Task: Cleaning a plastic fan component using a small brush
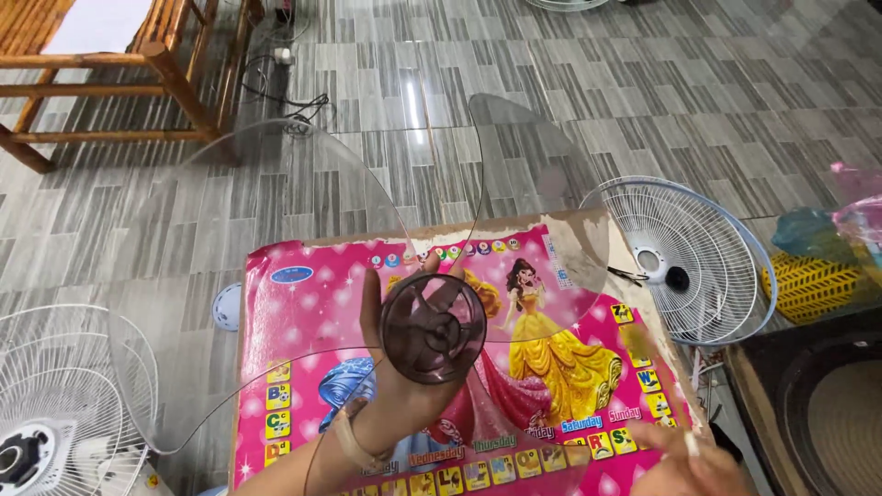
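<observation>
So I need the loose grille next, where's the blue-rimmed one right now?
In the head view, the blue-rimmed fan grille lies flat on the floor at right, just beyond the pink poster board, beside the yellow-patterned bag.

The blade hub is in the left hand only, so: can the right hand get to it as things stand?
Probably yes. The right hand looks empty, low beside the left hand, and nothing lies between it and the hub; only clear blades spread around.

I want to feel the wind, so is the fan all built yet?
Not yet. Done: the parts are laid out, one white grille right of the pink poster table and another grille on the left. In hand: the left hand holds up the clear fan blade by its dark hub. The right hand holds nothing clearly visible. Left: blade and grilles are all apart.
</observation>
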